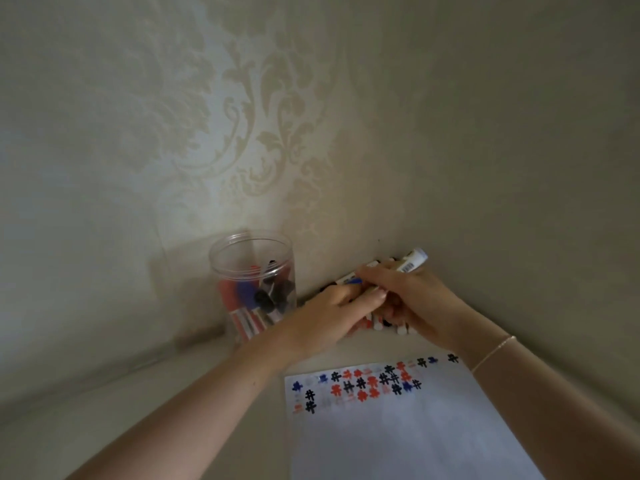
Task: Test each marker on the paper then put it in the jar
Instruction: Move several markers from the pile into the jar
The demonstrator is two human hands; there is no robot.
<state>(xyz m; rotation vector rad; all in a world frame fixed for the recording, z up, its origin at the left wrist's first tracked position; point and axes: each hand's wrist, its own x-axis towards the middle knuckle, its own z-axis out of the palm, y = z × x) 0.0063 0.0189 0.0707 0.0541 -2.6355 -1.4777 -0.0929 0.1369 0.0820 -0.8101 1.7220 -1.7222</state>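
Many marks already sit in rows across the top of the paper [398, 427], black, red and blue, in the lower right of the frame, and several markers stand inside the clear jar [252, 285] left of centre, so I judge the task well along. More markers [381, 323] lie in a pile against the wall at centre right, mostly hidden under my hands, so how many are left I cannot count. My right hand [415, 299] has its fingers curled round the barrel of a white marker [408, 263], whose far end sticks up and to the right above my knuckles, clear of the pile. My left hand [332, 310] reaches in from the lower left and meets the other end of that same marker, its fingertips on what looks like a blue cap [353, 280]; I take it that the left grip is pinching the cap to pull it off, though the contact is partly hidden and blurred. So the marker lies across both grips, above the pile and just right of the jar, with the paper nearer to me, below my wrists on the table [194, 410]. As I judge it, this marker has yet to be tested and dropped in the jar, and the pile after it. A thin bracelet [495, 351] circles my right wrist.
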